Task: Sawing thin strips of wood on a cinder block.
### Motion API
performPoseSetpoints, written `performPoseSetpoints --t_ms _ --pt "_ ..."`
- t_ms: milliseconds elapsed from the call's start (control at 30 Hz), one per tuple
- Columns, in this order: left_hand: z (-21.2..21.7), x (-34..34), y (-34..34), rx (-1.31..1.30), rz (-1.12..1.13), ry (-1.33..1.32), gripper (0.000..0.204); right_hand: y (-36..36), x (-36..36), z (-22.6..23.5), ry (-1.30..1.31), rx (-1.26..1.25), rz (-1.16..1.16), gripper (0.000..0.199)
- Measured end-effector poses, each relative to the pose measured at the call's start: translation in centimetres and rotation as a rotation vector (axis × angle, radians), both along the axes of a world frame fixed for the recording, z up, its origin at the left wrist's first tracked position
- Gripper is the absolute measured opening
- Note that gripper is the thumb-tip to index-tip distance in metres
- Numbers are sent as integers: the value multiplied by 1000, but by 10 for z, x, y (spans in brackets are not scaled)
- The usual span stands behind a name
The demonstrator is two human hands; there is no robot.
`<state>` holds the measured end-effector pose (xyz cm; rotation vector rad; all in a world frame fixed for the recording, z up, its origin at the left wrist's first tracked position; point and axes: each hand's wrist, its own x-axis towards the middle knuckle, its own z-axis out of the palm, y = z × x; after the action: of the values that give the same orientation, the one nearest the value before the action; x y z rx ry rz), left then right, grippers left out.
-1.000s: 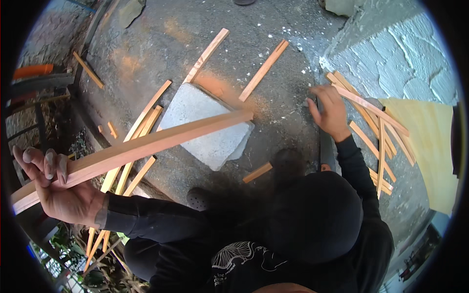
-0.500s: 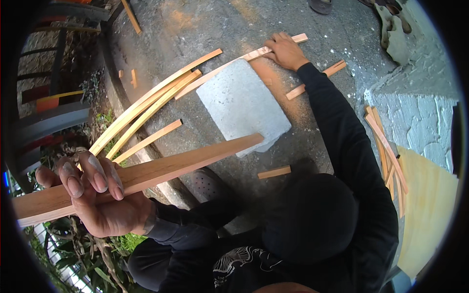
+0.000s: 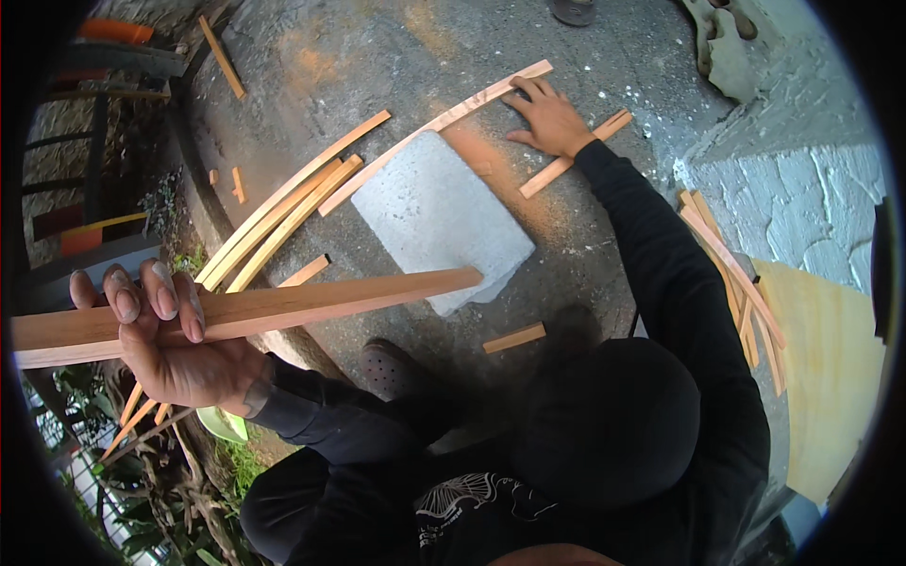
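My left hand [image 3: 175, 344] is wrapped around a thick wooden strip [image 3: 359, 292], palm up. That strip runs from the left edge of the view to above the near corner of a pale concrete block [image 3: 444, 217]. Just past the block's far side a long wooden batten [image 3: 458, 111] lies on the ground. Near the far end of this batten, my right hand [image 3: 550, 121] has its fingers spread, with the fingertips at the batten's edge. Whether they touch it I cannot tell. Beside my right wrist is a short wooden piece [image 3: 571, 156].
Several long strips [image 3: 283, 222] lie left of the block. A small offcut [image 3: 514, 338] is by my shoes [image 3: 392, 368]. More strips [image 3: 736, 274] lean at the right near a plywood sheet [image 3: 821, 377]. Orange sawdust [image 3: 491, 170] covers the ground beside the block.
My right hand has loosened from the batten and drawn slightly back, fingers spreading. My left hand still grips its strip, which is now nearer level. The whole view has shifted a little.
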<state>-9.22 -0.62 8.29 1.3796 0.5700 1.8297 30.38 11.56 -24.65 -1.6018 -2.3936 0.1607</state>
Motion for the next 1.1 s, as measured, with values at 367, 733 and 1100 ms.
performPoseSetpoints --t_ms 367,733,1100 --pt "20 51 -8 -6 35 105 49 33 -59 -5 -117 41 135 45" --pt "17 47 17 -72 63 193 38 -24 40 62 1 359 -59 16" --pt "10 53 75 -67 -29 293 45 -341 150 131 180 78 -793 49"
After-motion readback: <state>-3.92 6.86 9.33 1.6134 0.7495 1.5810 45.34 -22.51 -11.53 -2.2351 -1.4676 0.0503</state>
